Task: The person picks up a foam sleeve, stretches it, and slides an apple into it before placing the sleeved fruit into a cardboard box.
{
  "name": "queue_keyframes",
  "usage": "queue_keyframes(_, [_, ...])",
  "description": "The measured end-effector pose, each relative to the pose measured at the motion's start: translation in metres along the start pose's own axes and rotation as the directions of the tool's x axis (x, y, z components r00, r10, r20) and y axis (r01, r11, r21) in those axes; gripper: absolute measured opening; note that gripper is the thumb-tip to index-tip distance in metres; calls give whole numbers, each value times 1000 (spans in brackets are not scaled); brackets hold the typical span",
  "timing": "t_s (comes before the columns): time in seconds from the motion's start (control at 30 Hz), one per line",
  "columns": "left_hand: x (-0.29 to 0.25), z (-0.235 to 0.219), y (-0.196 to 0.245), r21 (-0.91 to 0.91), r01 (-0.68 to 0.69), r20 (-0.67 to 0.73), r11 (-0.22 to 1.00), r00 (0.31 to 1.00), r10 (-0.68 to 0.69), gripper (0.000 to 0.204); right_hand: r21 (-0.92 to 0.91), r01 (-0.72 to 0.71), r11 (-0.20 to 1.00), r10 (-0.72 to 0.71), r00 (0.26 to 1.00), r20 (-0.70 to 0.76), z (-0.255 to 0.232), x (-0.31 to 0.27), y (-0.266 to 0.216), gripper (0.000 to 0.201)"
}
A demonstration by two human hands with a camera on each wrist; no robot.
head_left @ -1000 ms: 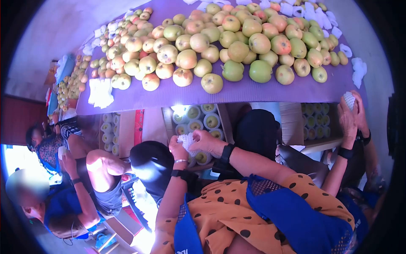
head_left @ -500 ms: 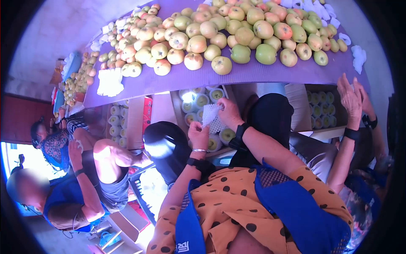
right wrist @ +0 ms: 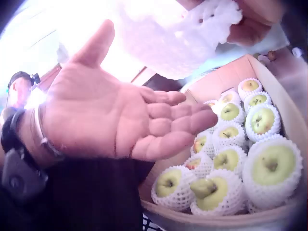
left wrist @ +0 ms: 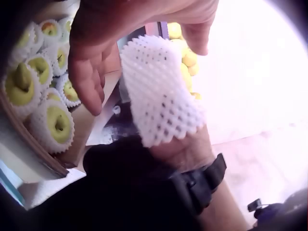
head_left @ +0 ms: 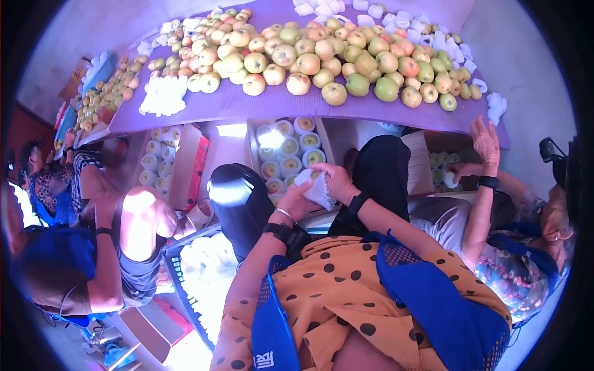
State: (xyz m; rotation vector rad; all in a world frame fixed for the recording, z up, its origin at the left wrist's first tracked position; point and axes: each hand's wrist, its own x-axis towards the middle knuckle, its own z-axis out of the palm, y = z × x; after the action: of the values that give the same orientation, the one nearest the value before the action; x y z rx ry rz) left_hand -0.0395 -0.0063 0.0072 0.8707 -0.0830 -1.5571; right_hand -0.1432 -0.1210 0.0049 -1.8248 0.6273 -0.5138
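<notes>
A white foam net (head_left: 318, 188) is held between the fingers of my right hand (head_left: 338, 183), above the person's lap; in the left wrist view the net (left wrist: 161, 91) hides most of those fingers. My left hand (head_left: 297, 201) is close beside it. Seen from the right wrist, the left hand (right wrist: 120, 110) has its palm exposed and fingers extended, holding nothing, while the right hand (right wrist: 250, 29) pinches the net (right wrist: 211, 24) at the top. Apples in foam nets (right wrist: 264, 120) fill the cardboard box (head_left: 252, 133) beyond the hands.
Loose apples (head_left: 297, 83) are heaped on the purple-covered table (head_left: 235, 108), with white foam nets (head_left: 162, 96) at its left. More boxes of netted apples (head_left: 148, 162) stand on both sides. A dark crate (head_left: 185, 290) holds white material. People sit left and right.
The left hand has let go of the net, which both hands held between them before, and its fingers have straightened. The right hand still holds the net. The head view has shifted.
</notes>
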Motion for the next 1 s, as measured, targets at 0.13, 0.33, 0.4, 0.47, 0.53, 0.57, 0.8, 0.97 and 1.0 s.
queue_keyframes(0.13, [22, -22, -13, -301, 46, -168, 952, 981, -101, 28, -60, 88, 994, -87, 996, 5, 11, -18, -8, 46])
queue_keyframes(0.33, [17, -34, -3, -370, -292, -204, 882, 952, 230, 26, 124, 24, 992, -39, 992, 122, 7, -18, 4, 45])
queue_keyframes(0.4, [12, -28, -1, -200, -450, -283, 870, 877, 388, 27, 298, -55, 953, -18, 971, 238, 2, -12, 15, 46])
queue_keyframes(0.47, [17, -30, -5, -27, -502, -321, 865, 823, 468, 28, 561, -151, 814, 133, 988, 73, -6, -9, 5, 53])
queue_keyframes(0.53, [16, -24, -7, 155, -531, -335, 833, 765, 550, 29, 510, -242, 825, 174, 969, 178, -3, -11, 1, 57])
queue_keyframes(0.57, [12, -17, -8, 168, -517, -304, 840, 783, 543, 29, 447, -328, 832, 219, 935, 279, 0, -11, -2, 61])
queue_keyframes(0.8, [2, 10, -9, 9, -515, -201, 857, 839, 506, 24, 261, -406, 876, 206, 803, 559, 20, -25, 3, 40])
queue_keyframes(0.97, [4, 1, -3, -62, -540, -152, 840, 837, 526, 11, 59, -271, 961, 200, 825, 529, 34, -15, 26, 21])
queue_keyframes(1.0, [7, -2, 0, -57, -540, -170, 840, 834, 525, 10, 134, -370, 919, 248, 808, 535, 33, -15, 21, 20])
